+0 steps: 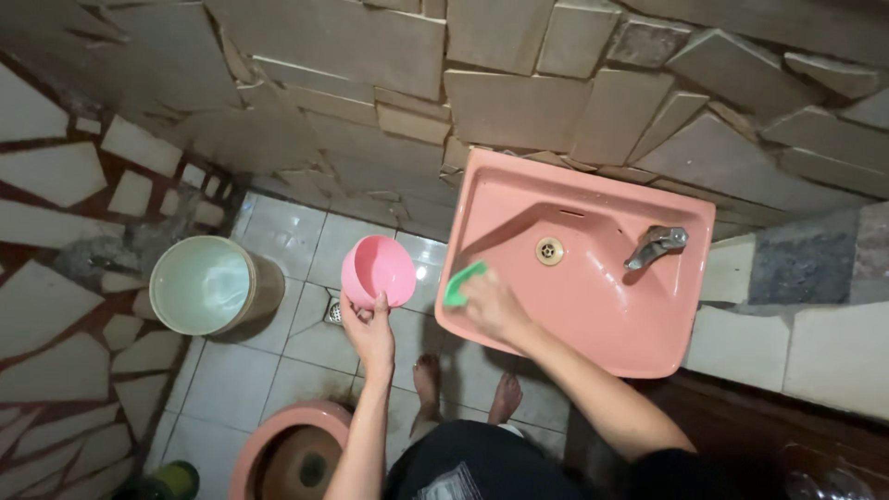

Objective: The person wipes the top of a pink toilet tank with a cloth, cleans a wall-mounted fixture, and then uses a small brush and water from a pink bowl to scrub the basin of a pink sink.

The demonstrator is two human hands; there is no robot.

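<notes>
Head view | left hand (pixel 369 326) raised, gripping pink bowl (pixel 377 269) | right hand (pixel 493 306) presses green sponge (pixel 462 281) on sink (pixel 593 306) rim

The left grip (pixel 369 329) holds a bowl (pixel 378 270) above the floor (pixel 306 356), left of the washbasin (pixel 593 306). Further left of that grip stands a bucket (pixel 206 285) against the wall (pixel 65 185). The right grip (pixel 491 304) presses a sponge (pixel 460 282) on the basin's left rim; the drain (pixel 549 250) lies just right of it, the tap (pixel 656 244) further right. Below the left grip sits a toilet bowl (pixel 278 444); two bare feet (pixel 427 378) stand between the grips.
</notes>
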